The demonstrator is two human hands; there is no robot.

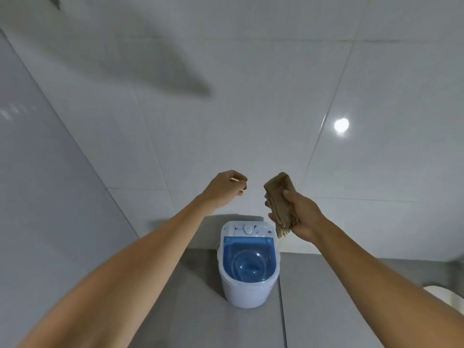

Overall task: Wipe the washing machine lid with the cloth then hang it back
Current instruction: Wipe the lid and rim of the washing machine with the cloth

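We note a small white washer (247, 295) standing on the grey floor (195, 310), its back close to the white tiled wall (251, 109). We take the washer as our reference throughout.

Lid (248, 259): translucent blue, lying shut over the top of the washer, with the drum dimly visible beneath it. Behind the lid, on the side nearest the wall, sits a white control panel with a round dial (248, 229).

Cloth (282, 202): brown, bunched and folded, with a frayed fringe hanging from its lower end. It is held in the air above and to the right of the washer, in front of the wall, and touches neither the washer nor the lid. The fringe hangs just above the washer's rear right corner as seen from this view.

Right hand (301, 214): closed on the cloth, thumb pressed on the near face and fingers wrapped behind it.

Left hand (224, 189): raised above and to the left of the washer, level with the cloth and a short gap away from it. Its fingers are curled loosely inward with the tips near the thumb; it holds nothing that we can see.

A bright round light reflection (341, 125) shows on the wall, up and to the right of the washer. A long blurred shadow (155, 64) crosses the wall, up and to the left. A pale rounded object (444, 297) sits at the frame edge, right of the washer; we cannot tell what it is.
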